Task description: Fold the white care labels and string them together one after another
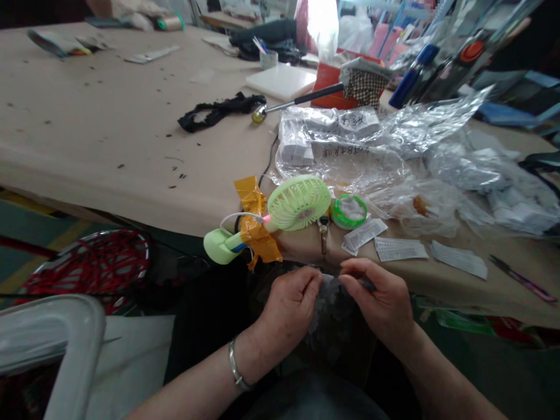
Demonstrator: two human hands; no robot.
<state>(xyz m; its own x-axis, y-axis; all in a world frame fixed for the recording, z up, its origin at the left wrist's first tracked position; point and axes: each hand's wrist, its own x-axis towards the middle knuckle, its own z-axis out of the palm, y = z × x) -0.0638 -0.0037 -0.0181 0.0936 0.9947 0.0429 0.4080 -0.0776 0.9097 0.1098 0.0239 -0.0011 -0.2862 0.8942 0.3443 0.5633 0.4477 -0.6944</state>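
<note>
Close to the table's front edge, my left hand (294,303) is closed, its thumb pressed to the curled fingers. To its right, my right hand (381,300) pinches with thumb and fingertips, a small gap from the left. What either hand holds is too small or hidden to make out. Below and between them lie pale, thin pieces (329,315) over my dark lap, blurred. Beyond my hands, a green handheld fan (299,202) is fixed to the edge with brown tape (261,236). A small dark-topped metal tool (324,233) stands at the edge just past my fingers.
A green round tub (349,211) holds something white. Printed paper slips (401,249) and a thin pen-like cutter (522,279) lie rightward. Clear plastic bags (411,140) cover white bundles. A black-handled tool (301,100) and black cloth (219,112) lie farther back. A red basket (91,262) stands lower left.
</note>
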